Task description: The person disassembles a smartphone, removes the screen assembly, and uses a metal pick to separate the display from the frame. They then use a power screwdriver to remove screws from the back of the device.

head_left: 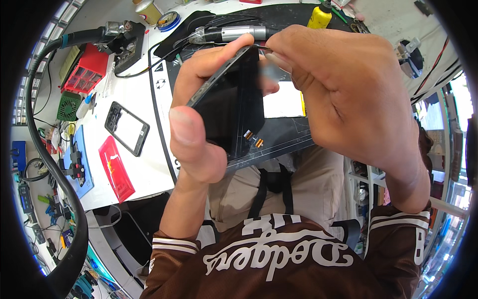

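My left hand is closed around a smartphone screen assembly, thumb on its near edge and fingers behind it. The dark glass is tilted up, with its thin frame edge showing. My right hand is pinched at the top corner of the assembly, where a thin dark sliver shows between the fingertips; I cannot tell what it is. Below the hands, on the black mat, lies a small flex cable with copper-coloured ends. A white flat battery-like piece with a yellow edge is partly hidden behind my right hand.
On the white table at left lie an empty black phone frame and a red packet. Further back are a red drawer box, a silver-handled tool and a yellow bottle. A thick black flexible arm curves along the left.
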Tool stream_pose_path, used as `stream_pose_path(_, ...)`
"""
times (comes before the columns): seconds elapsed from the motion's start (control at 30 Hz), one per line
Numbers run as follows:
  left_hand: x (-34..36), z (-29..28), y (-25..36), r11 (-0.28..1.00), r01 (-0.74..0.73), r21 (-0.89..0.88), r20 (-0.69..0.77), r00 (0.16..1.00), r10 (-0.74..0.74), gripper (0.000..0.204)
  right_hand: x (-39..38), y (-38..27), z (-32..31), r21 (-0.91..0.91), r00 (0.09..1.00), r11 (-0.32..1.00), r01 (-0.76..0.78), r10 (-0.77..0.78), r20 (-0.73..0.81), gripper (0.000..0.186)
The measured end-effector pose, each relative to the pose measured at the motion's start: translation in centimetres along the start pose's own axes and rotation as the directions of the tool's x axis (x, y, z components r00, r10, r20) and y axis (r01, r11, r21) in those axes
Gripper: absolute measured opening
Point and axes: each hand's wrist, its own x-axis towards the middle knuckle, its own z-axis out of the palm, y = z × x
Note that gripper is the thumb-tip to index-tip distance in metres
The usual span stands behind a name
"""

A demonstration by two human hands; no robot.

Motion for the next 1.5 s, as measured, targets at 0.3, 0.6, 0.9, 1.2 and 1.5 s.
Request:
stream_pose_path(0.3,0.1,-0.7,0.4,0.997,0.039,0.067,0.091,0.995,-0.045,0.097,0.0,0.0,-1.9,-0.071,0.991,0.995,0.074,-0.065,0.116,0.020)
stream_pose_path(0.6,0.2,-0.5,0.6,0.993,0.033,0.113,0.102,0.994,-0.044,0.087,-0.7,-0.7,-0.2,-0.160,0.999,0.986,0.035,-0.033,0.017,0.027)
stream_pose_path(0.9,0.3,0.0,0.8,0.988,0.040,0.152,0.055,0.997,-0.049,0.087,-0.2,-0.5,-0.8,-0.220,0.992,0.975,0.014,0.015,0.127,0.031)
stream_pose_path(1.2,0.3,0.1,-0.3,0.997,-0.020,0.079,0.058,0.998,0.015,0.093,-0.3,0.5,-2.0,-0.110,0.988,0.992,0.063,-0.046,0.148,0.025)
stream_pose_path(1.5,0.0,0.6,0.1,0.999,-0.035,0.028,0.027,0.999,0.034,0.096,0.0,0.5,-2.4,-0.135,0.976,0.980,0.146,-0.121,0.181,0.027)
